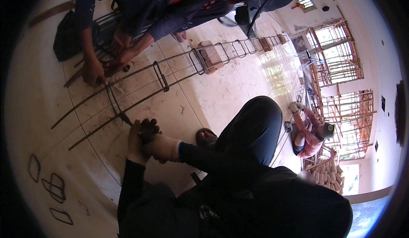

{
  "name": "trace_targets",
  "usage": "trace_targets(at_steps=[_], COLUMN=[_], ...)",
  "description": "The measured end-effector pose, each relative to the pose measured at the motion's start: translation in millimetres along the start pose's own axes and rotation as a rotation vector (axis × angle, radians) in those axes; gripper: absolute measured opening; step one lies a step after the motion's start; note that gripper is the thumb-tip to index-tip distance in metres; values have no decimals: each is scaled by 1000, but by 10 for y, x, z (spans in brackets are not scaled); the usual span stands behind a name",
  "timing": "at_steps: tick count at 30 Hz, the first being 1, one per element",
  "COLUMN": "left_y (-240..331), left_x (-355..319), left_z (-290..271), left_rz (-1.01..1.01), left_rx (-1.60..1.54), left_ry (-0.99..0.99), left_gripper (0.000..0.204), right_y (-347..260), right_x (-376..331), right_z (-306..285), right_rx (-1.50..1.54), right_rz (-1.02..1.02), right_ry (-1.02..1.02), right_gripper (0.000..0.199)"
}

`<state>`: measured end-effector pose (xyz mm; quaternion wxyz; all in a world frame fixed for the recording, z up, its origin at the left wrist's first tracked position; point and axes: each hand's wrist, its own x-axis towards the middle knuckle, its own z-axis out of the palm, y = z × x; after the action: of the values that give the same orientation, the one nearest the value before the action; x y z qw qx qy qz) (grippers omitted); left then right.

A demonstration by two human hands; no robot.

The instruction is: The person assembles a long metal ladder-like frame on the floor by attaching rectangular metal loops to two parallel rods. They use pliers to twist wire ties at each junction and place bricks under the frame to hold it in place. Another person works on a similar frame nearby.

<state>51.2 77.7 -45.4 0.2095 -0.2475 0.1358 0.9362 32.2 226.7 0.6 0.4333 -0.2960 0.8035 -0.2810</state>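
Note:
A long reinforcement cage [162, 76] of thin steel bars with rectangular stirrups runs across the tiled floor. At its near end, a dark tapered hand tool [125, 118] meets the near bar beside the end stirrup [113, 100]. My left hand [135, 143], in a pale glove with dark fingers, is closed around the tool. Against it, my right hand [162, 147], gloved alike, is also closed at the tool's handle end. The tool's handles are mostly hidden by my fingers, so its exact kind is unclear. A co-worker's bare hand [93, 73] touches the far bar by the same stirrup.
Loose wire stirrups [54, 187] lie on the floor at left. A brick block [210, 58] props up the cage. A crouching co-worker leans in from the far left. Another person [313, 136] crouches at right, near stacked bags [329, 176] and wooden scaffolding [341, 106].

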Motion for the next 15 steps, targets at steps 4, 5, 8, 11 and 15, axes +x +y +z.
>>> trace_targets(at_steps=[4, 5, 8, 11, 15], left_y=[64, 81, 66, 81, 156], left_x=[35, -2, -34, 110, 132], left_z=[1, 51, 48, -49, -108], left_rz=[-54, -43, -1, 11, -52], left_rx=[91, 142, 193, 127, -239], left_ry=[-48, 15, 105, 78, -281], left_gripper=[32, 30, 31, 26, 15], right_y=[19, 15, -142, -337, -188], right_x=[-73, -74, 17, -20, -98], right_z=[-9, -7, 24, -222, -223], right_rx=[453, 500, 721, 1048, 1479], right_rz=[54, 107, 331, 464, 572], right_ry=[37, 45, 2, -40, -262], right_gripper=[23, 23, 23, 24, 26])
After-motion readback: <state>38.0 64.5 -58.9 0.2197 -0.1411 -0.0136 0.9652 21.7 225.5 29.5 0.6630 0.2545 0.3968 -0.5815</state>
